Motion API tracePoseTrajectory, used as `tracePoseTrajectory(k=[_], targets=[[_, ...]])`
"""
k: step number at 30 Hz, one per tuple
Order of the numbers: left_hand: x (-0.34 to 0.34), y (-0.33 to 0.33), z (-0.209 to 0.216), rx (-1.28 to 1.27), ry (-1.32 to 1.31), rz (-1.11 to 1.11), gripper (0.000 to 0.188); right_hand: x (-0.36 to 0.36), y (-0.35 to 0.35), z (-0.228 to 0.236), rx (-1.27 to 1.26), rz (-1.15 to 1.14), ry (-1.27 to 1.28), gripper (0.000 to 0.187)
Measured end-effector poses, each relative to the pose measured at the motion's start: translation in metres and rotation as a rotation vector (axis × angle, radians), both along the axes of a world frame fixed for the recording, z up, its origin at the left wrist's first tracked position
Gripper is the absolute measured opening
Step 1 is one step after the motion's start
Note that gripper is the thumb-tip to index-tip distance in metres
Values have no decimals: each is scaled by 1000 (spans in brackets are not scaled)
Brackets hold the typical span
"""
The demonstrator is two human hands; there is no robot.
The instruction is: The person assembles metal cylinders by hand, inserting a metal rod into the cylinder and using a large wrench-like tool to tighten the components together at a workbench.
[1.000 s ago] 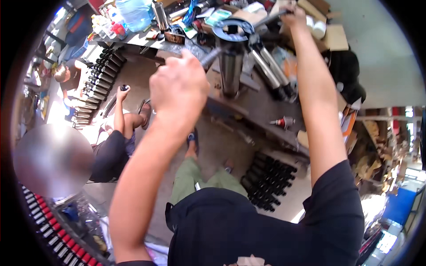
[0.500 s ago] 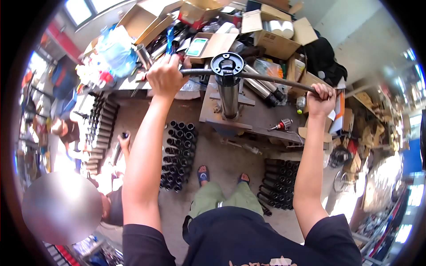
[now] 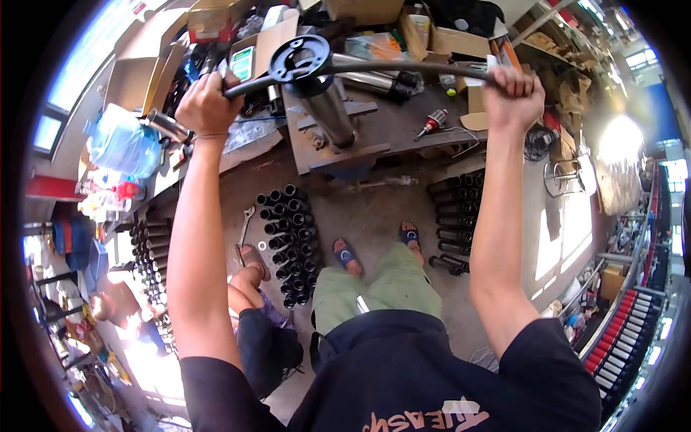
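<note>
A long dark metal bar passes across a black round flange with holes in its rim. The flange caps a shiny metal tube that leans slightly in a holder on the workbench. My left hand is closed around the bar's left end, close to the flange. Farther from it, my right hand wraps the bar's right end. Both arms are stretched forward. How the bar engages the flange is hard to make out.
Cardboard boxes, a red rotary tool and a clear plastic bag lie on the bench. Black tubes are stacked on the floor, with more tubes at right. A person's leg is close at left, beside a wrench.
My view has turned and shifted, so bench, tube and flange appear farther left and higher. Both hands keep hold of the bar. Whether the bar itself turned is unclear.
</note>
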State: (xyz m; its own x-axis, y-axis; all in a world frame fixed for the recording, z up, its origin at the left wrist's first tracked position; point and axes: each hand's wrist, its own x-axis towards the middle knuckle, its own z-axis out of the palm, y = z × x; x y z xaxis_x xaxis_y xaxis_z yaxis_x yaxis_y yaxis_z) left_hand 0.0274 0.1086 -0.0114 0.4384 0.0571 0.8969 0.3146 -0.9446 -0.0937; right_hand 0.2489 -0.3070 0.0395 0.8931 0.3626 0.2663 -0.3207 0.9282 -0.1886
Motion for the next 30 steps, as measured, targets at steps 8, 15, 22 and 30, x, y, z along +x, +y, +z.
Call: tracePoseTrajectory(k=[8,15,22,30], targets=[[24,18,14,-37,151,-79,27,-69,-19,16,-46,-129,108,41],[-18,-173,8,14,947,-311,23,-41,-37,-1,-1008,-98,-99,26],[127,-191,16,233,1523,507,30,-28,-37,17,-1914,-293,-1575,50],[136,-187,46,129,1992,671,99,122,-140,44,-1760,-1030,-1473,23]])
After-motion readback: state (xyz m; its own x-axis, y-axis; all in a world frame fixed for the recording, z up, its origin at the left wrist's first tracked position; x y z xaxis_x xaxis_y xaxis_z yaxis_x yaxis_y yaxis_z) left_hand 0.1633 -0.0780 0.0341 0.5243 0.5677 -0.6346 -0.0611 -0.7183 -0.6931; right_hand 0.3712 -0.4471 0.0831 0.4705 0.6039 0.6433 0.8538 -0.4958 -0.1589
